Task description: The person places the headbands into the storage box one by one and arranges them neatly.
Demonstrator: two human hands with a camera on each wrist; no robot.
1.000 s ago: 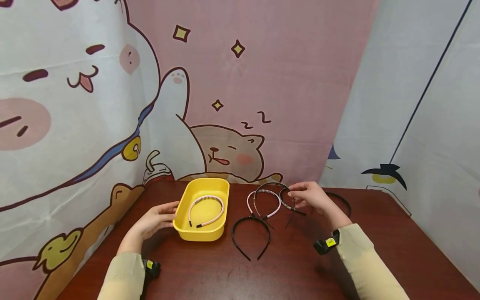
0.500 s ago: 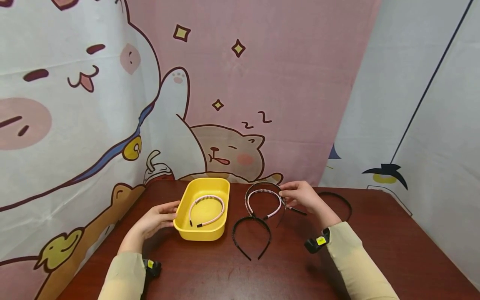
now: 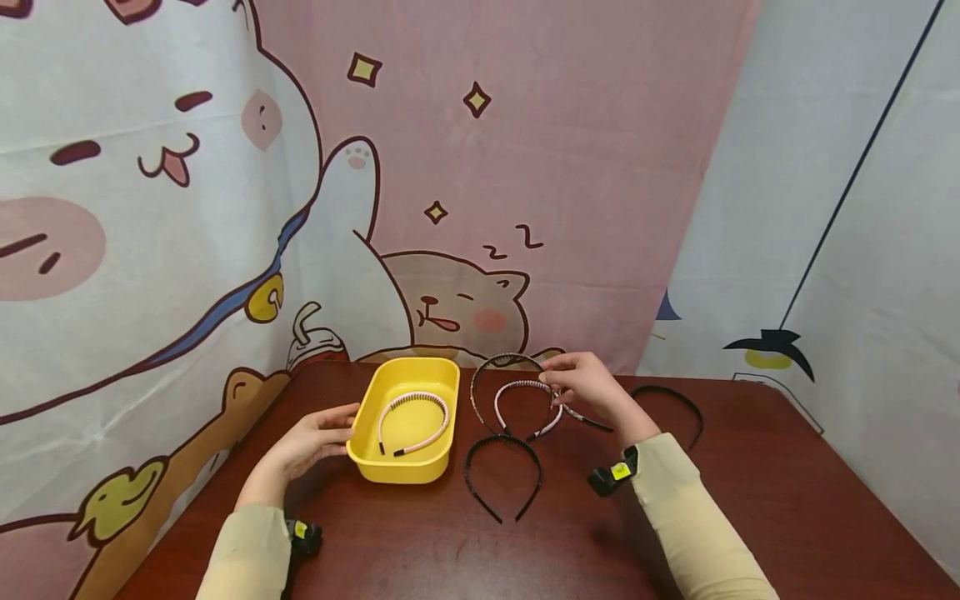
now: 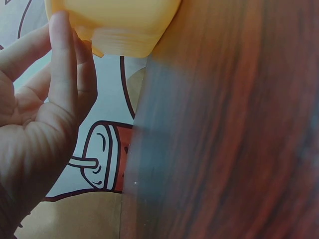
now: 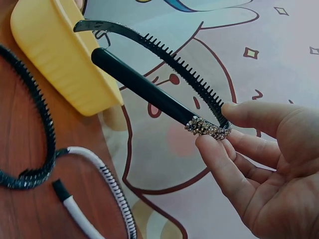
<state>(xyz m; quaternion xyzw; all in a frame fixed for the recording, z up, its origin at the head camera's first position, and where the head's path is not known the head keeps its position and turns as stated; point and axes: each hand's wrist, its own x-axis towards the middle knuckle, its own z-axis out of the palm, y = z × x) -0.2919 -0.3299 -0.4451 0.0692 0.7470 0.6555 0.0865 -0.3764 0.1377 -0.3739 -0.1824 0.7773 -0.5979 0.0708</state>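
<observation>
At the table's left, my left hand (image 3: 311,437) touches the side of a yellow plastic tub (image 3: 401,472) with nearly straight fingers. A pink-and-white headband (image 3: 427,440) lies inside the tub. My right hand (image 3: 588,392) pinches a toothed black headband (image 5: 144,90) between thumb and fingers, at a part covered in glittering stones. It is held up, its ends pointing toward the tub in the right wrist view. Below it on the table are a white-and-pink ribbed headband (image 5: 112,186) and a black one (image 5: 47,119), lying near each other.
Another headband (image 3: 588,419) lies partly hidden behind my right hand, and a dark headband (image 3: 699,412) rests farther right. The brown table (image 3: 450,554) meets a cartoon-printed cloth (image 3: 600,167) at its back and left edges.
My right hand has moved left with the glittering black headband, bringing it over the white-and-pink one and closer to the tub. My left hand and the tub have stayed in place.
</observation>
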